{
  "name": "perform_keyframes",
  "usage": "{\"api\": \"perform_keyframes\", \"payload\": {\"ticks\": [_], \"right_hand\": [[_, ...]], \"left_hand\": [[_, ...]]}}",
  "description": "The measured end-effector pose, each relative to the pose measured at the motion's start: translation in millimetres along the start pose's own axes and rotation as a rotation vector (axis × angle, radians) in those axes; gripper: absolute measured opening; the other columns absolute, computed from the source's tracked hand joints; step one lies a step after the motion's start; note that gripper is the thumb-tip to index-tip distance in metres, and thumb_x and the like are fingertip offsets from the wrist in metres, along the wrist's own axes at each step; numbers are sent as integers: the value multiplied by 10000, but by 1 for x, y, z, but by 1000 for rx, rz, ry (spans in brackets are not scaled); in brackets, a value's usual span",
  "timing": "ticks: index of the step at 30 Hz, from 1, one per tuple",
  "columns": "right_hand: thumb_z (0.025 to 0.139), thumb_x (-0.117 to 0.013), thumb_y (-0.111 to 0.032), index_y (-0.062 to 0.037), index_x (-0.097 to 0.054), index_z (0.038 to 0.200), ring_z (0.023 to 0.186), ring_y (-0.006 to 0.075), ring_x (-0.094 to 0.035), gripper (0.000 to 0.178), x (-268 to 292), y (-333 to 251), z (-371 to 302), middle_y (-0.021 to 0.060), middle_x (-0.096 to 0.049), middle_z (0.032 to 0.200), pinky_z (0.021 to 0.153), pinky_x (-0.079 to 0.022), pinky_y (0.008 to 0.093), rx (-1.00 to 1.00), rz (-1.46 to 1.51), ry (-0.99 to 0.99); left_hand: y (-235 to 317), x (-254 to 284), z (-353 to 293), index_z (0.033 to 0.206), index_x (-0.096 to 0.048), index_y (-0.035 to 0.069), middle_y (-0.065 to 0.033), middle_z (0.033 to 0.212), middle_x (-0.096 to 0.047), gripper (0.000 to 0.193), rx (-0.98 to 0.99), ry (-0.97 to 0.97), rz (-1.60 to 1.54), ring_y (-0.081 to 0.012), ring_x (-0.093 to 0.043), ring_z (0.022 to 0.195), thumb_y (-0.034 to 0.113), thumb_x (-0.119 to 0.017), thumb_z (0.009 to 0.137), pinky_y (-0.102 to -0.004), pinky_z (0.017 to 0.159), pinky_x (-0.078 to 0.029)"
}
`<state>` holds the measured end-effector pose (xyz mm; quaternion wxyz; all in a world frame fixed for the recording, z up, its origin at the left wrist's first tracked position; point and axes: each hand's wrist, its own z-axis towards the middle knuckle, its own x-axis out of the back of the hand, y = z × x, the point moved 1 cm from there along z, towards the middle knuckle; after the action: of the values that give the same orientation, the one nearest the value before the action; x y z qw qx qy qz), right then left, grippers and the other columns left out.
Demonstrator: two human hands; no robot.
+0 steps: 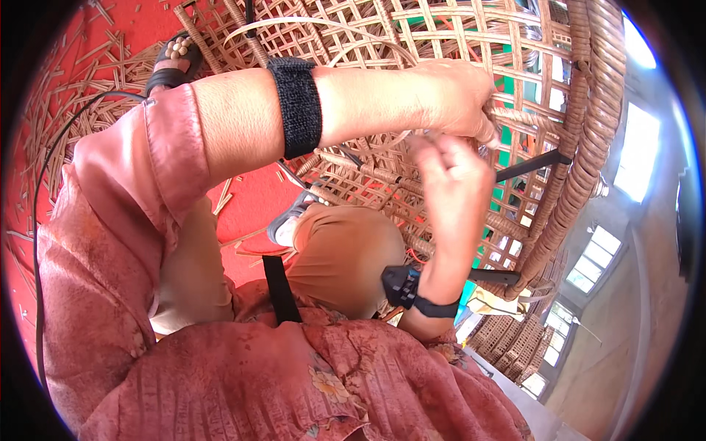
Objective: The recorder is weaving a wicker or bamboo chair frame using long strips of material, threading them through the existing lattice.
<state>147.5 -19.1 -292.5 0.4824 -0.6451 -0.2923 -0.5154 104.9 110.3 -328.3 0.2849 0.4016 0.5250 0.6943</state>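
A large wicker piece of open woven cane lattice (471, 26) stands in front of me, with a thick coiled rim (604, 88) on its right. My left hand (456, 95) reaches across to it, fingers curled closed at the end of a wrapped crossbar (526, 121); what they hold is hidden. Just below, my right hand (457, 165) has its thumb and fingers pinched together, slightly blurred, close to the left fingertips. Whatever lies in that pinch is too small to name. A dark flat bar (533, 165) joins the lattice to the rim beside my right hand.
Long loose cane strands (294, 23) arch over the lattice behind my left forearm. Cane offcuts (81, 84) litter the red floor (254, 202) on the left. A black cord (35, 213) runs along my left sleeve. More woven wickerwork (507, 344) stands at lower right.
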Motion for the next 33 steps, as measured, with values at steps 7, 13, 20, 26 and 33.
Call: {"api": "perform_keyframes", "payload": {"ticks": [7,13,20,26,33], "right_hand": [[854,-657,-244,-41,-637,852,594,151,-592,204,0,-47,-30,55,-587,672,516,-448,288,359,83,-807],[923,-582,-306,43,-591,1091,611,105,-589,388,6,28,28,92,-645,816,501,-452,213,-338,359,242],[911,-617,-264,70,-590,1035,606,153,-633,358,-13,41,64,123,-645,843,455,-461,224,-279,687,379],[920,-602,-200,76,-610,1029,645,149,-631,297,-13,41,58,133,-656,884,541,-483,220,-148,729,367],[883,-607,-52,51,-570,1195,700,117,-611,330,-12,44,52,113,-653,968,580,-489,218,8,735,217]], "left_hand": [[-13,6,4,1006,-682,78,-119,951,-683,223,5,46,190,-254,-647,971,188,-678,811,-370,840,-507],[-29,15,12,1032,-694,84,-119,952,-692,213,-197,22,106,-258,-658,914,170,-632,847,-349,823,-504],[-37,19,22,1073,-680,63,-135,902,-700,239,-234,-29,40,-206,-665,828,155,-613,862,-318,771,-503],[-40,24,22,989,-701,54,-127,823,-692,215,-259,81,115,-225,-669,813,201,-635,847,-330,741,-509],[-29,29,8,925,-712,66,-175,866,-685,332,-123,353,350,-321,-668,890,357,-712,766,-432,782,-518]]}}
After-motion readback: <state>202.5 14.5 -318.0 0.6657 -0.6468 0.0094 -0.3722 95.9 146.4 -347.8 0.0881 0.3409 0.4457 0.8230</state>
